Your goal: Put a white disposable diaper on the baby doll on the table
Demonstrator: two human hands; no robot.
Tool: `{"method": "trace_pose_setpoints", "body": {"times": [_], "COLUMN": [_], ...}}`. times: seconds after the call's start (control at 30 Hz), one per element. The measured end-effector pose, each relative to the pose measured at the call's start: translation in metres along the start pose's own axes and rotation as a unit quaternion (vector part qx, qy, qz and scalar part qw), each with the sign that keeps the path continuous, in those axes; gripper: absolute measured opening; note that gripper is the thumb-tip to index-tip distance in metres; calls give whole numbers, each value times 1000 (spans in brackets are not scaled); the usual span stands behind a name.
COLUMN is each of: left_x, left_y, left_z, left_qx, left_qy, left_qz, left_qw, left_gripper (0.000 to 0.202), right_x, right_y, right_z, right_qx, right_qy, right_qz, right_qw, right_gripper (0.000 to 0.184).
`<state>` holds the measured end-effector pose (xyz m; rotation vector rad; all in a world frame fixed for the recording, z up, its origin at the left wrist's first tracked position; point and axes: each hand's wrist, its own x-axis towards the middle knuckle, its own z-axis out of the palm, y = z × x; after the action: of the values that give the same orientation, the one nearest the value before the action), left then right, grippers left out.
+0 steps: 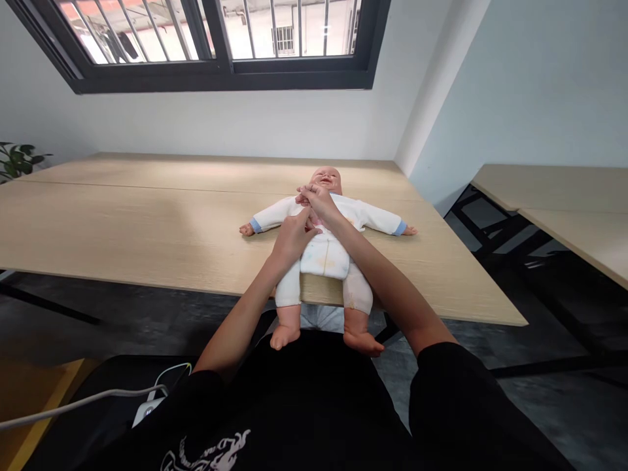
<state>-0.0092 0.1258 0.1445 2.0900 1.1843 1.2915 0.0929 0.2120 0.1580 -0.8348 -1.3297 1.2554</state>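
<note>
Worktop [161, 222]: set along a white wall [245, 124], beneath a barred window [226, 72].
Doll [324, 256]: laid face up, dressed in white with faint pastel prints and blue cuffs; both arms were spread wide.
Left hand [290, 239]: placed over the chest, fingers bent; whether cloth was gripped could not be told.
Right hand [316, 200]: held just below the chin, fingers curled, their grip likewise unclear.
Near edge: overhung by bare lower legs.
Side room: more was left leftward than toward the right edge.
</note>
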Motion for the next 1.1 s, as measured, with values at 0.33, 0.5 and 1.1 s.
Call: {"method": "trace_pose_setpoints", "body": {"times": [0.33,0.5,1.1], "left_x": [-37,-39,-86], "left_y": [19,19,12], "left_z": [-6,-6,-26], "left_qx": [141,155,43], "left_qy": [-115,-164,27], "left_qz": [72,71,-24], "left_qw": [981,972,998], "left_gripper": [39,53,20], "right_x": [-50,-137,-211], "right_y": [-60,-62,-11], "right_z": [-21,-52,-59], "right_qx": [-125,-294,-497], "right_qy": [21,31,80], "right_qz": [-216,-187,-166], "right_qw": [968,937,848], "right_gripper": [21,26,20]}}
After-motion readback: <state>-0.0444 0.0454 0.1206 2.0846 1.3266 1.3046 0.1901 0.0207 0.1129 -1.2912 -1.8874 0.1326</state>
